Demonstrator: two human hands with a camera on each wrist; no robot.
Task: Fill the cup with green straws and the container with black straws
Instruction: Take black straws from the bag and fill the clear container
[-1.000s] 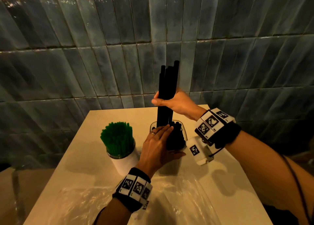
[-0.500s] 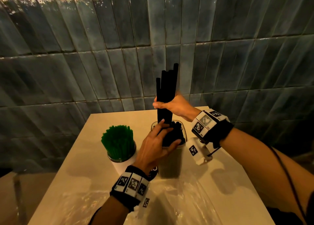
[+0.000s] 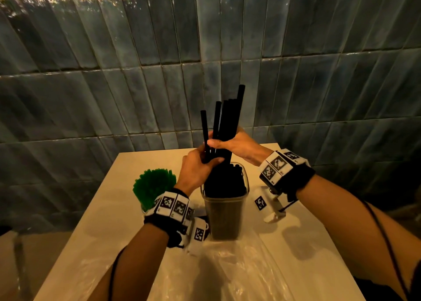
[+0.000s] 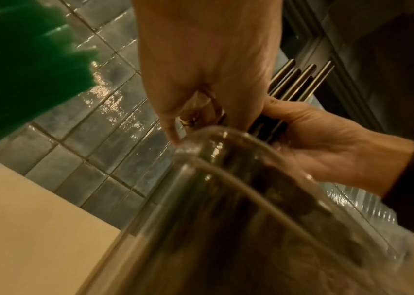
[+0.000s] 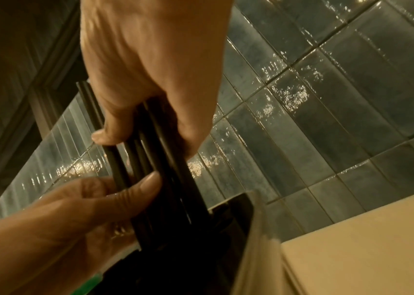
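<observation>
Both hands meet above the clear plastic container (image 3: 224, 212), which stands upright near the middle of the pale table (image 3: 118, 200) and is packed with black straws. The right hand (image 3: 239, 144) has its fingers and thumb curled round a bundle of black straws (image 3: 230, 116) — the bundle is nearly upright, its upper ends fanned slightly against the tiled wall (image 3: 91, 84), its lower ends down among the straws in the container. The left hand (image 3: 196, 171) reaches in from the other side and grips the same bundle just under the right hand, thumb pressed across the front of the straws, as the right wrist view shows. To the left of the container stands the white cup, mostly hidden behind the left wrist band, filled with green straws (image 3: 153, 185) — their tops spread wide above it. A sheet of crumpled clear plastic (image 3: 227, 271) lies on the table's near edge, just in front of the container.
</observation>
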